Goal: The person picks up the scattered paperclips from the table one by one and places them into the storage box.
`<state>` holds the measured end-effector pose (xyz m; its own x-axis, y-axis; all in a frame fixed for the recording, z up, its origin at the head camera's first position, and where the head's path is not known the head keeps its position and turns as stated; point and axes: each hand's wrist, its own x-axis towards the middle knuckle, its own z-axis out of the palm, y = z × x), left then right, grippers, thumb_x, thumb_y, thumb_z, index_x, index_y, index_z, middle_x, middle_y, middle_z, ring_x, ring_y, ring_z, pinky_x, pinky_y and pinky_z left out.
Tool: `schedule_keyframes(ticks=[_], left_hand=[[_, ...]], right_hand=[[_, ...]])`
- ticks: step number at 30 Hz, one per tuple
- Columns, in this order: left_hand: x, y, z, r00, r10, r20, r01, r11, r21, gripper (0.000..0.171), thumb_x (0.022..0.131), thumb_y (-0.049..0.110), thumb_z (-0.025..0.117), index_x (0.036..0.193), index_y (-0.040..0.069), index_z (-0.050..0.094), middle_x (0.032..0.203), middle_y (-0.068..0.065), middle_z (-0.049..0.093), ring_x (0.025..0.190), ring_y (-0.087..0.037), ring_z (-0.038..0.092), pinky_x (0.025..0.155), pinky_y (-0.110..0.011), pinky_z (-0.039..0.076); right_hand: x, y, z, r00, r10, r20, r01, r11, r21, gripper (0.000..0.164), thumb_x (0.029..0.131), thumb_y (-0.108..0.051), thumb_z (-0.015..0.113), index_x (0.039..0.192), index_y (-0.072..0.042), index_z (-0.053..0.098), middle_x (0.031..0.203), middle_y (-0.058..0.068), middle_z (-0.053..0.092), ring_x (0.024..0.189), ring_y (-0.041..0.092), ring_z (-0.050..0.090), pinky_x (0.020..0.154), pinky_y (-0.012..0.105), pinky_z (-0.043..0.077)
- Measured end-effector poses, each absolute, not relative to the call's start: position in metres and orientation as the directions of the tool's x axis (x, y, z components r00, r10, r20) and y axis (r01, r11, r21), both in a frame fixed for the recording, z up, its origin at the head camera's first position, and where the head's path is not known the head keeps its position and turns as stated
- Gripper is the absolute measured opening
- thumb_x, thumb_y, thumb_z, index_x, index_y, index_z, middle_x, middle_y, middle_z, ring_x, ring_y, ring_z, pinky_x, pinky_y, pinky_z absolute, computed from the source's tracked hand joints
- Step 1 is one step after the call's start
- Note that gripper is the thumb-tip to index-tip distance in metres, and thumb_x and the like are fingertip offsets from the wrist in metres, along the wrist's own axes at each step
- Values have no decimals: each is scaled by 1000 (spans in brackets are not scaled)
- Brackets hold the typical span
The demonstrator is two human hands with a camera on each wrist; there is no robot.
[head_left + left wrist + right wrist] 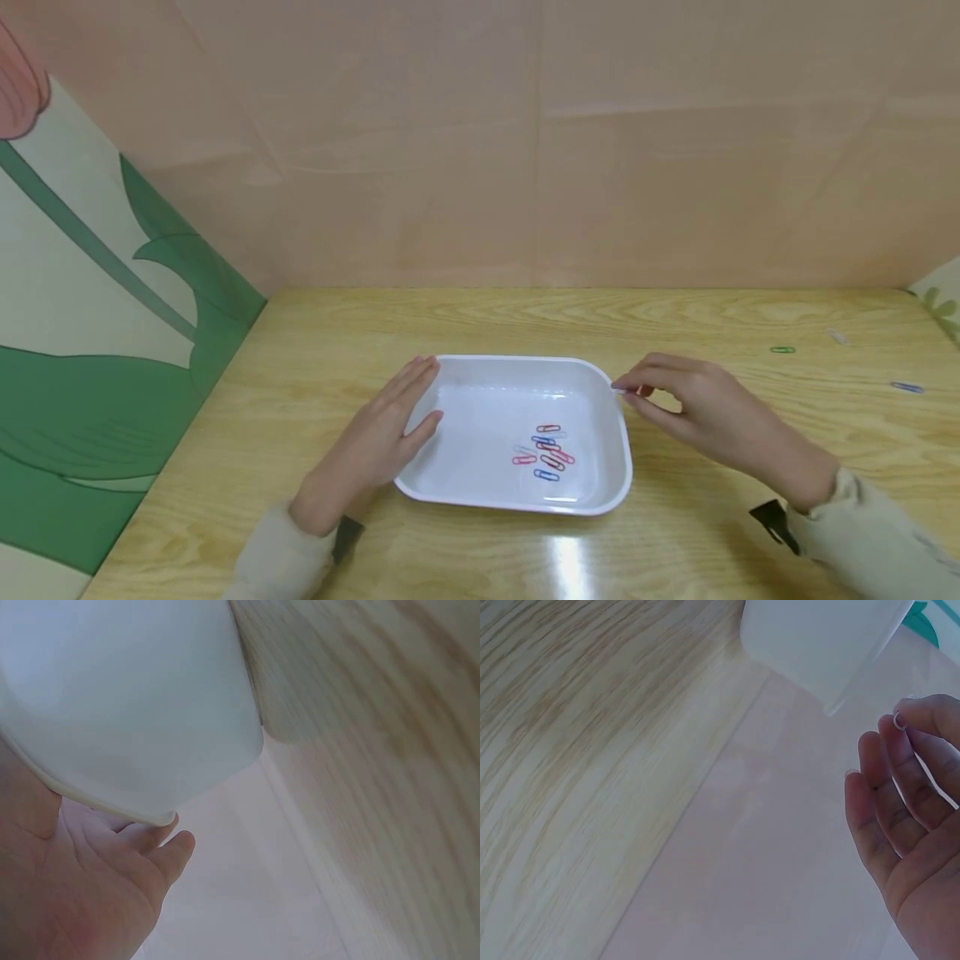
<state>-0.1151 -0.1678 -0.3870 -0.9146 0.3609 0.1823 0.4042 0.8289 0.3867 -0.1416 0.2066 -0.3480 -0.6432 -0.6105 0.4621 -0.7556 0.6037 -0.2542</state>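
A white rectangular tray (472, 442) stands on the table, with several red, pink, blue and pale paper clips, such as a blue paper clip (547, 476), lying in its right half. Along the tray's left rim rests my left hand (378, 429), fingers nearly straight and thumb over the inside. In the left wrist view that hand (90, 877) touches the tray's edge from outside. My right hand (708, 408) pinches a whitish paper clip (618, 391) between thumb and index finger, right beside the tray's right rim. Only the clip's curved end (898, 721) shows in the right wrist view.
On the table's right side lie a green paper clip (783, 350), a pale paper clip (837, 337) and a blue paper clip (907, 387). A plain pinkish cloth (540, 183) hangs behind the wooden table (330, 333); a patterned sheet (90, 275) is at the left.
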Motion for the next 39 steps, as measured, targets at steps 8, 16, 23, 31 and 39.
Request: schedule_keyframes(ticks=[8,16,23,31,39], left_hand=[[-115,-168,-386,-919,355,170,394,831,392,62,100,30,59,152,4,37,160,-13,36,150,-32,31,121,-51,31],[-114,-167,-385,-925,347,157,380,839,389,62,100,31,58,152,5,37,160,-12,35,150,-30,30,122,-50,30],[-114,-167,-388,-917,352,185,397,833,386,63,99,29,60,152,3,38,160,-12,35,150,-30,30,121,-51,30],[-114,-167,-389,-918,349,189,396,833,386,63,99,29,61,152,4,38,160,-11,35,150,-32,31,121,-51,30],[-114,-167,-389,-918,351,183,395,834,384,63,99,30,60,152,4,38,160,-11,35,149,-32,31,121,-51,31]], right_hand=[[-143,192,-350,-661,-617,427,-746,598,-292,19,81,-3,77,97,-14,77,92,-10,71,80,1,62,63,19,57],[-146,179,-357,-669,-632,392,-744,573,-345,15,84,-3,74,97,-11,76,88,-10,69,78,-1,59,64,20,58],[-148,170,-363,-680,-634,368,-732,566,-379,13,86,-5,74,98,-8,76,93,-2,72,73,1,57,56,14,51],[-152,159,-367,-676,-648,351,-735,559,-384,16,86,-2,72,100,-7,76,96,1,73,81,7,65,66,25,60],[-153,149,-373,-703,-656,276,-705,591,-392,15,89,-9,72,103,-9,77,96,-3,73,80,5,63,68,26,59]])
